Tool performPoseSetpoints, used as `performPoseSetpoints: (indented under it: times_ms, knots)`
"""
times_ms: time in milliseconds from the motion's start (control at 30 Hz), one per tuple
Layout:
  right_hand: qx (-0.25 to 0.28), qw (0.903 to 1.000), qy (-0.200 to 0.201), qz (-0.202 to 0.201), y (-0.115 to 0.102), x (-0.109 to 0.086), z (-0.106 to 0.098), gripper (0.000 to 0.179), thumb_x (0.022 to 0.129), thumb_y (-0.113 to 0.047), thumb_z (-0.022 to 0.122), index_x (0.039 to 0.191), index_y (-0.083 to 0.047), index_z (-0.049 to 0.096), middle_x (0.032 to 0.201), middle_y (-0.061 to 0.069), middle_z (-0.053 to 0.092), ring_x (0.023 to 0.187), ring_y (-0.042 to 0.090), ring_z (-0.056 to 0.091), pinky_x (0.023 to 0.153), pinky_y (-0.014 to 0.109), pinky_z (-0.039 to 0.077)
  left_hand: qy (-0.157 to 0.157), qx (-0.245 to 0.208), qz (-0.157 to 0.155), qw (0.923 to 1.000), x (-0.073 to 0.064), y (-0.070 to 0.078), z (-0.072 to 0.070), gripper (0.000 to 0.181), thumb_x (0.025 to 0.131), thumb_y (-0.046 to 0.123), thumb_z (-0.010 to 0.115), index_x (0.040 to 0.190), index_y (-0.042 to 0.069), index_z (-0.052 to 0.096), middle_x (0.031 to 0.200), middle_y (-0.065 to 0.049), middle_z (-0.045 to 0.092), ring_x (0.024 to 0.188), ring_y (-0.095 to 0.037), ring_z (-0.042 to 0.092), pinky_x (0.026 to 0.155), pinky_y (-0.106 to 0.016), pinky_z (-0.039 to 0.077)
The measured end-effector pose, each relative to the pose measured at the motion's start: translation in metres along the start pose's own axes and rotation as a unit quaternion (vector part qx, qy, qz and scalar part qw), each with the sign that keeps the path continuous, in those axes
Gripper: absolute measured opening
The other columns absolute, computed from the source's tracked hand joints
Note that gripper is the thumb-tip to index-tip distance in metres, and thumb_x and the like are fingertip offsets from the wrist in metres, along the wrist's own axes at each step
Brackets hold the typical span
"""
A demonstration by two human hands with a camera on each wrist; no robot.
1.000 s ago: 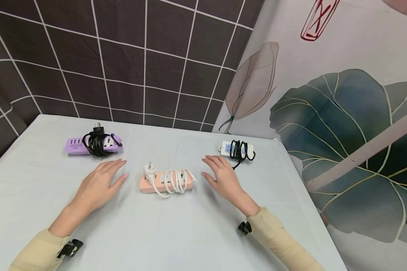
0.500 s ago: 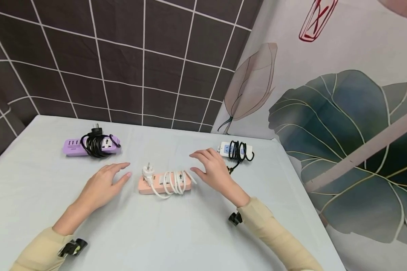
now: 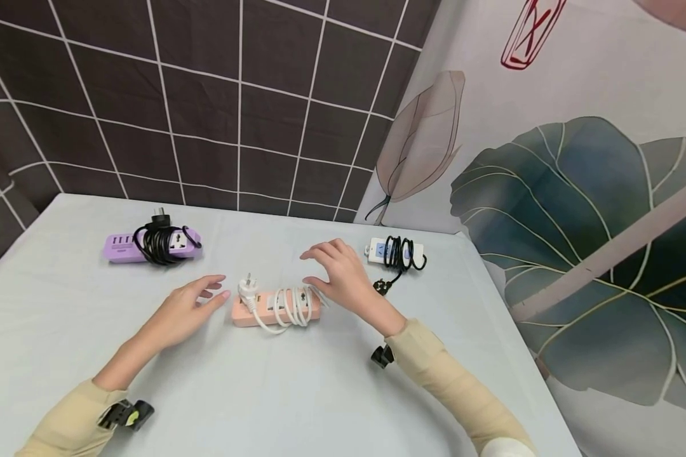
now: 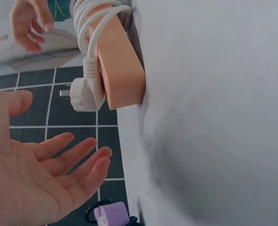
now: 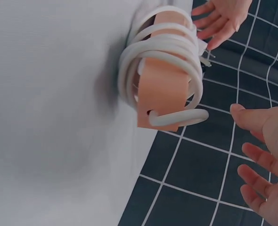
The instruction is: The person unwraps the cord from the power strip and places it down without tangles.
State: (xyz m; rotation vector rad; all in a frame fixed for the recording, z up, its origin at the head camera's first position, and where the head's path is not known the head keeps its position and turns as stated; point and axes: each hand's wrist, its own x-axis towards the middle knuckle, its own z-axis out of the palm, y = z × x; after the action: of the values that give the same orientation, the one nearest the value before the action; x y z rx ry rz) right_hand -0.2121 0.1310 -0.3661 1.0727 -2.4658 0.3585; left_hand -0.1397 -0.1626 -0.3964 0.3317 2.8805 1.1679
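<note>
Empty and unclenched, left hand (image 3: 185, 312) and right hand (image 3: 345, 282) flank a peach power strip (image 4: 119, 66); pinching its ends would likely spare the coiled white cord (image 5: 153, 45).

left hand (image 3: 187, 310): palm inward, fingers loosely bent, thumb spread
right hand (image 3: 342, 278): fingers loosely curved toward left, thumb apart
left arm (image 3: 71, 419): angled inward
right arm (image 3: 457, 387): angled inward, reaching slightly farther forward
hand gap: apart, facing
</note>
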Motion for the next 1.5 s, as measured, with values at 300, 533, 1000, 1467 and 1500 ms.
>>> performPoseSetpoints:
  times_ms: [300,533,1000,1467,1500]
  knots:
    - [0.009,0.9982,-0.018,-0.056,-0.011,0.018,0.004,0.038,0.078,-0.022,0.079,0.113,-0.017,0.064,0.116,-0.003,0.064,0.11,0.017,0.051,0.099,0.034,0.04,-0.018,-0.015,0.003,0.9997,0.002,0.0,0.003,0.06,0.096,0.036,0.055,0.139,-0.005,0.044,0.134,-0.027,0.053,0.117,-0.044,0.054,0.092,-0.055,0.046]
    - [0.003,0.9938,-0.026,-0.108,-0.02,0.031,0.008,0.036,0.08,-0.021,0.078,0.113,-0.016,0.063,0.116,-0.003,0.063,0.114,0.018,0.05,0.108,0.034,0.033,-0.023,0.004,0.006,0.9997,0.005,0.0,0.007,0.064,0.092,0.04,0.059,0.137,-0.004,0.047,0.136,-0.028,0.051,0.119,-0.046,0.052,0.095,-0.059,0.042]
    - [-0.024,0.9788,-0.111,-0.171,-0.036,0.056,0.018,0.044,0.081,-0.021,0.077,0.122,-0.019,0.061,0.123,-0.005,0.062,0.119,0.016,0.05,0.108,0.032,0.033,-0.037,0.007,0.028,0.9989,0.013,-0.005,0.016,0.062,0.085,0.033,0.068,0.128,-0.009,0.054,0.127,-0.029,0.057,0.119,-0.047,0.052,0.097,-0.057,0.041]
    - [-0.029,0.9624,-0.199,-0.183,-0.045,0.069,0.031,0.044,0.085,-0.028,0.073,0.126,-0.021,0.06,0.128,-0.006,0.061,0.123,0.015,0.049,0.112,0.033,0.03,-0.043,0.008,0.037,0.9983,0.015,-0.006,0.02,0.078,0.077,0.047,0.075,0.127,-0.009,0.054,0.128,-0.029,0.057,0.122,-0.048,0.049,0.099,-0.059,0.039]
    - [-0.028,0.9613,-0.204,-0.183,-0.046,0.069,0.032,0.044,0.085,-0.028,0.072,0.127,-0.021,0.06,0.128,-0.006,0.061,0.124,0.014,0.049,0.112,0.033,0.03,-0.043,0.006,0.038,0.9983,0.015,-0.006,0.02,0.078,0.077,0.046,0.076,0.127,-0.009,0.054,0.128,-0.029,0.057,0.122,-0.047,0.049,0.099,-0.059,0.039]
